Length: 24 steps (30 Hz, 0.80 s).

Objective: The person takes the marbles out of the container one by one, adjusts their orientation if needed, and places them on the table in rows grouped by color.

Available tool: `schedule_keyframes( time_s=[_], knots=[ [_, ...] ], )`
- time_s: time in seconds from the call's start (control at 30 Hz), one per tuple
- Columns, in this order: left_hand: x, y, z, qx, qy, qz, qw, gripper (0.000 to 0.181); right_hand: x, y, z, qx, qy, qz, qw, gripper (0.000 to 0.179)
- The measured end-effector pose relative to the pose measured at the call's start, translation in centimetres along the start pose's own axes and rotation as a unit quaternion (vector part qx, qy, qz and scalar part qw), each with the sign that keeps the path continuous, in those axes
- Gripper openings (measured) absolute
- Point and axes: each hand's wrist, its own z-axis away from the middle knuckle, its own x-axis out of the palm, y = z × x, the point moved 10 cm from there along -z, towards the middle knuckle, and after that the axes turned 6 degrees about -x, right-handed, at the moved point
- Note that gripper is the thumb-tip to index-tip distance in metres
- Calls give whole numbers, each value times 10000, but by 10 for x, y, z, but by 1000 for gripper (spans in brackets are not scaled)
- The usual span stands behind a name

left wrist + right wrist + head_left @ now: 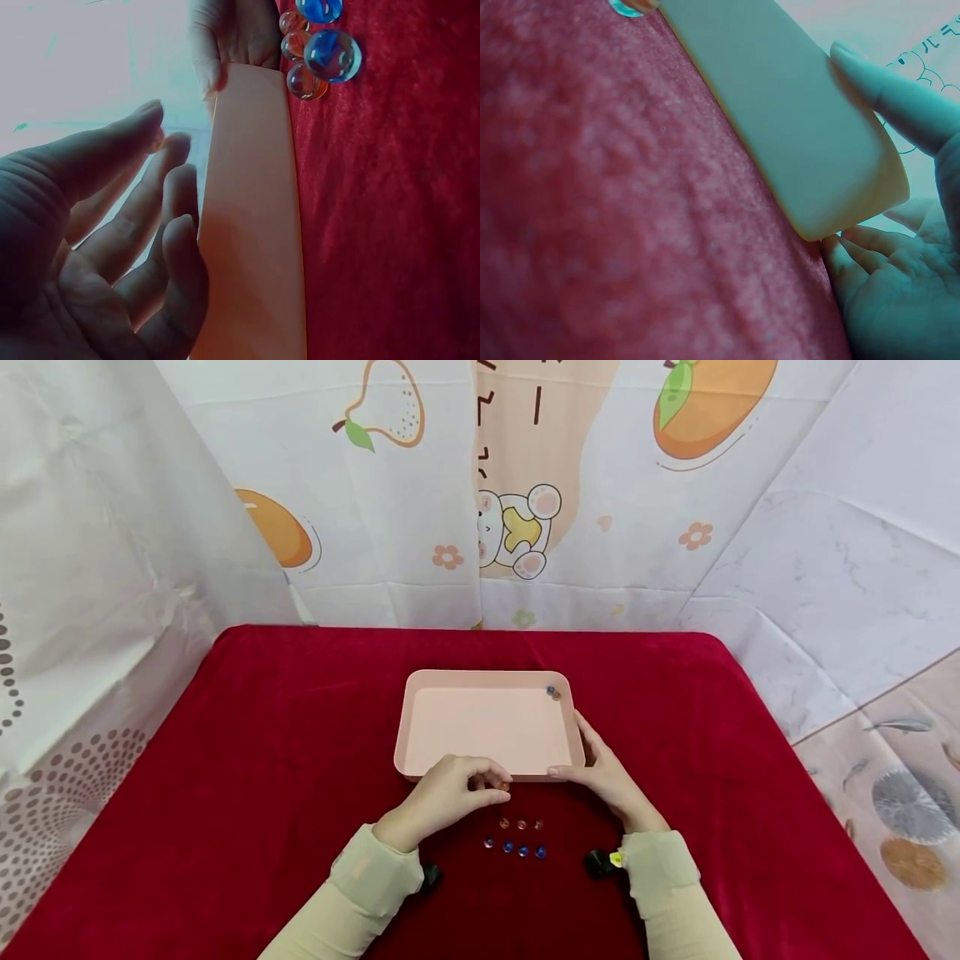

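Note:
My left hand (453, 789) pinches an orange glass marble (504, 787) between thumb and fingertips, just at the front edge of the pink tray (433, 678). In the left wrist view that marble (156, 140) shows small between the fingertips, the other fingers loosely bent beside the tray's wall. My right hand (609, 777) holds the tray's front right corner, thumb at the front rim and fingers along the side. Inside the tray, at its back right corner, lie a blue marble (551, 690) and an orange-brown one (557, 696).
In front of the tray, three orange marbles (522, 824) form a row on the red cloth (300, 760). Nearer still is a row of several blue marbles (523, 852). A printed curtain (390, 527) hangs behind the table.

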Motion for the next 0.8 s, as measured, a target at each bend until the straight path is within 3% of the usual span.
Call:
schedule_keyframes(
  time_s=[0.4,0.8],
  knots=[
    [6,-3,5,-12,-470,-181,9987,12,1,-2,1,39,26,-24,10000,101],
    [11,-14,6,-311,-863,-692,9934,8,1,-2,-1,110,50,-4,9999,101]
  ],
)
